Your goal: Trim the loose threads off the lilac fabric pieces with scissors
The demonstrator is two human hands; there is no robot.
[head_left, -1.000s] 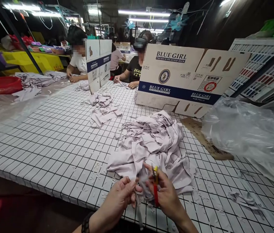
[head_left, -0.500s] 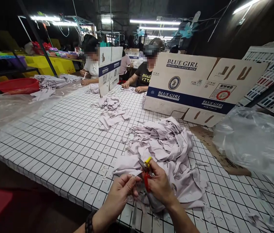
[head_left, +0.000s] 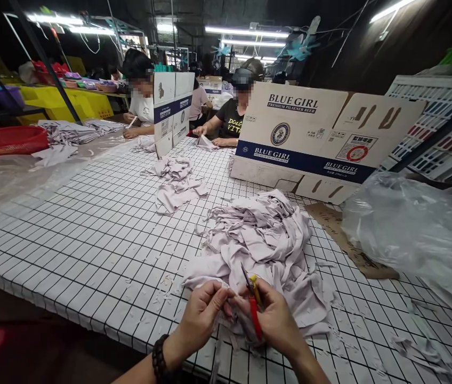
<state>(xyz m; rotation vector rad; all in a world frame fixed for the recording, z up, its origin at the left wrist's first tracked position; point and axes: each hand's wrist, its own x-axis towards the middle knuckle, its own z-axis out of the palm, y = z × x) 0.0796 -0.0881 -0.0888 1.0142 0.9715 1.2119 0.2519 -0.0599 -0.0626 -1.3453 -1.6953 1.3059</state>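
Near the front edge of the table, my left hand pinches the edge of a pale lilac fabric piece. My right hand is closed around scissors with red and yellow handles, their blades pointing up and away from me. The blades stand just right of my left fingertips, and the fingers of both hands nearly meet. Just beyond my hands lies a large heap of the same crumpled fabric. Part of the held piece is hidden by my fingers.
The grid-patterned table carries small scraps and a smaller fabric pile. Upright cardboard sheets stand behind the heap. To the right are clear plastic bags and brown card. Co-workers sit across the table; a red basket is at left.
The scissors have moved slightly right and down, away from my left fingertips, and their blades now point more upright. My left hand keeps its pinch. The whole view has shifted a little.
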